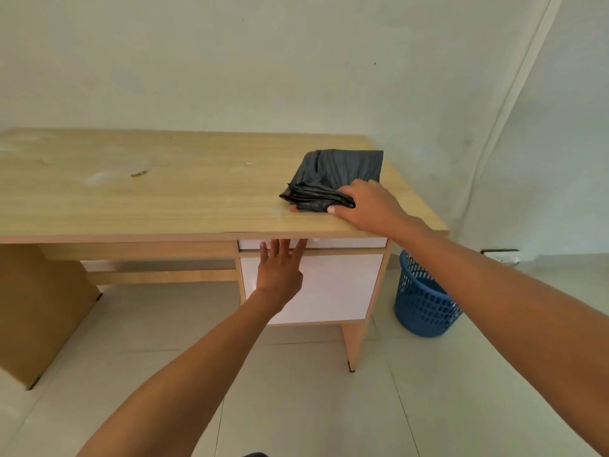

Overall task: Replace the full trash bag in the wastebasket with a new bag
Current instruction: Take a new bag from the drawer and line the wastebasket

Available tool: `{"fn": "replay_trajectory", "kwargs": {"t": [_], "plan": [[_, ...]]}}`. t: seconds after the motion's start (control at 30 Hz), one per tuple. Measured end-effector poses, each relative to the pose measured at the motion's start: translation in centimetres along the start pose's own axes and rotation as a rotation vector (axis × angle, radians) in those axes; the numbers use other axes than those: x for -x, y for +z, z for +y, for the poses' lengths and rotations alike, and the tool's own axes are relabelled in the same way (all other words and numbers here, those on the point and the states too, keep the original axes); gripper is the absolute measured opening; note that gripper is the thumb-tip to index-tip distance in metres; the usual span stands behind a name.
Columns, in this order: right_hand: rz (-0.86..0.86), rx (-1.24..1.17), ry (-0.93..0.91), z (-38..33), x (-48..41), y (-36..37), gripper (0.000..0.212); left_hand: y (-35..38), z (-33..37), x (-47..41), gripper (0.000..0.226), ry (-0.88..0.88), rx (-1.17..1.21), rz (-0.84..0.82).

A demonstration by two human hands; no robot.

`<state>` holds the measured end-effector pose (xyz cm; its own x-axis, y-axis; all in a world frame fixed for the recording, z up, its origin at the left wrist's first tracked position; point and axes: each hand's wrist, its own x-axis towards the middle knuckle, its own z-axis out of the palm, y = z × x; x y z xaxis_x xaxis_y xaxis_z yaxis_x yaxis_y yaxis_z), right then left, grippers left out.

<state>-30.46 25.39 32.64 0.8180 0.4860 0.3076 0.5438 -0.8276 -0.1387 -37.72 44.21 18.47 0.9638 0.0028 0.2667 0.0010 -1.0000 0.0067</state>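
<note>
The right hand [365, 206] is closing on the trash bag [342, 169], a dark grey one, folded flat and lying at the right end of the counter [164, 199], close to the near edge. The thumb is sitting on the near side of the fold and a fingertip is peeking out underneath, so the hand is pinching the bundle rather than just resting on it. That looks like a grip for lifting it clear.

The left hand [280, 268] is reaching lower, fingers straight and spread, tips meeting the white drawer [346, 243] just under the counter's lip. It is holding nothing. To my eye it is pressing the drawer front, though how far in the drawer is sitting is hard to tell from here.

The wastebasket [418, 305], blue and latticed, is standing on the floor just right of the counter, its rim partly hidden behind the right forearm. I cannot tell whether a liner is in it. With bag and basket this close together, the carry should be a short one.

Counting now: one folded bag, one wastebasket, one drawer above one white cabinet door [329, 285], and one small scrap [138, 174] lying far left on the counter.
</note>
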Motion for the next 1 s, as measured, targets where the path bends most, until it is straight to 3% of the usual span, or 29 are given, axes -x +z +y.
{"fn": "replay_trajectory", "kwargs": {"t": [0.17,0.3,0.47,0.63,0.73,1.0], "plan": [[-0.096,0.14,-0.003,-1.8,1.1,-2.5,0.026,-7.4,1.1,1.1,0.066,0.005,0.028,-0.271],[-0.242,0.012,0.11,-2.1,2.3,-6.6,0.023,-14.6,1.9,1.0,0.042,0.001,0.238,-0.513],[-0.334,-0.569,0.43,-2.9,1.9,-14.8,0.023,-25.3,2.6,-1.2,0.035,-0.115,0.654,-0.566],[-0.346,-0.81,0.55,-4.1,1.5,-22.3,0.027,-34.8,5.8,-4.8,0.056,-0.23,1.114,-0.534],[-0.385,-0.94,0.605,-4.1,1.4,-26.0,0.027,-37.7,8.1,-7.3,0.059,-0.339,1.356,-0.596],[-0.394,-1.055,0.736,3.0,1.9,-29.4,0.034,-37.9,13.9,-11.9,0.029,-0.36,1.414,-0.587]]}}
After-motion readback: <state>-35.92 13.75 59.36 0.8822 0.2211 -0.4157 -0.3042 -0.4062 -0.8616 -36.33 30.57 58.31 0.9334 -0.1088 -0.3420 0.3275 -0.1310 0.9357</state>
